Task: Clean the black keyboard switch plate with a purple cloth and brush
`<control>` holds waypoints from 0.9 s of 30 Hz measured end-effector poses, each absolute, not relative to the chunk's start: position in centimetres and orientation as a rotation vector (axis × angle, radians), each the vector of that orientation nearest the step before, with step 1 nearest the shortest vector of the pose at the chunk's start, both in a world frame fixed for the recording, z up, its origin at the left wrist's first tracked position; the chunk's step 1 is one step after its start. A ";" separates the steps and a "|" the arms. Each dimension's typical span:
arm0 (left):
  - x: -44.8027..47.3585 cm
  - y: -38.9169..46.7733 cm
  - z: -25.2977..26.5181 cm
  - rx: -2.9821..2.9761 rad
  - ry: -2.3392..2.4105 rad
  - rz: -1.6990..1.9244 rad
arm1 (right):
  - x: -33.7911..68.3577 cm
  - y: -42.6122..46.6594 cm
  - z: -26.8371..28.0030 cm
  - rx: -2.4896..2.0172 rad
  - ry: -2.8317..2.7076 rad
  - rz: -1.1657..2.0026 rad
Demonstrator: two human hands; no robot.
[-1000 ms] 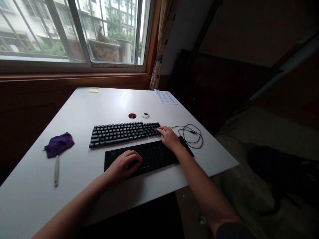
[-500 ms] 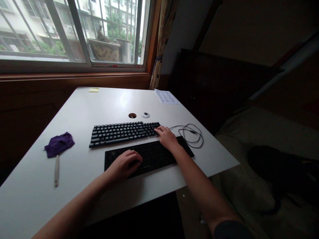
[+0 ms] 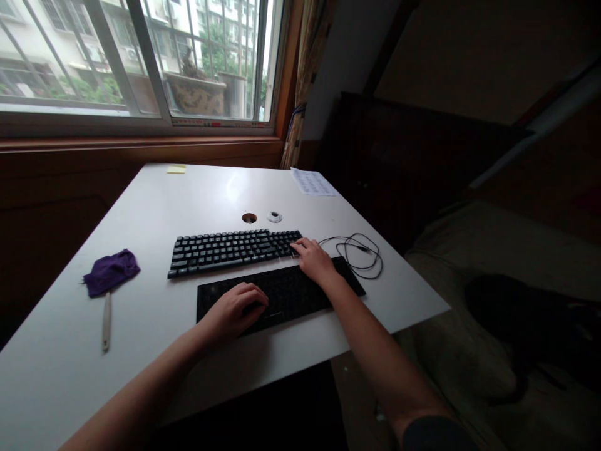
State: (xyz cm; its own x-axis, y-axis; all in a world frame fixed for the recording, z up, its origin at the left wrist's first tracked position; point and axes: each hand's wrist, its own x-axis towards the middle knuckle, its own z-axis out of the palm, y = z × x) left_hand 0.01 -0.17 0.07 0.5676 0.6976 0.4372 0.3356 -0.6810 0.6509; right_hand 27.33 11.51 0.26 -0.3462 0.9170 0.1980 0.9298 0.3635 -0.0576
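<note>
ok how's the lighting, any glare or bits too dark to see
Head view throughout: daylight from the window leaves glare on the white table; the black panel is mostly too dark to read, while the keyboard's keys show; the picture's right side sinks into shadow.

A long, charcoal-black plastic keyboard [image 3: 230,250] shows pale markings across its keycaps. The flat, oblong panel [image 3: 291,288] is solid black, the thin looped cable [image 3: 361,248] likewise. White covers the smooth rectangular tabletop [image 3: 201,194]; purple, the crumpled cloth [image 3: 113,271]; greyish beige, the slim straight handle [image 3: 106,322]; light yellow, the small paper note [image 3: 176,169]. Rows of grey-blue print pattern a white paper sheet [image 3: 313,183].
</note>
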 end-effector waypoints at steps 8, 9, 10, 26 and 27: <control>0.0 -0.1 -0.1 2.299 0.823 0.950 | 27.3 11.5 0.1 -1.650 -2.411 -0.081; 0.0 -0.1 -0.2 2.301 0.828 0.950 | 27.3 11.5 0.1 -1.653 -2.411 -0.079; 0.0 -0.1 -0.3 2.303 0.831 0.951 | 27.3 11.4 0.1 -1.657 -2.411 -0.076; 0.0 -0.1 -0.1 2.322 0.828 0.959 | 30.9 8.0 1.1 -1.511 -2.104 -0.172; 0.0 -0.1 -0.1 2.325 0.827 0.959 | 31.5 7.3 0.9 -1.516 -2.074 -0.184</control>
State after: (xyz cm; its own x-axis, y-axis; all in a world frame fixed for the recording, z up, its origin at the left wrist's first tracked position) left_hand -0.05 -0.14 -0.13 0.5698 0.6877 0.4499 0.3445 -0.6969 0.6291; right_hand 31.47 7.33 0.88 -0.2050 0.8357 0.5095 0.9124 0.3516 -0.2096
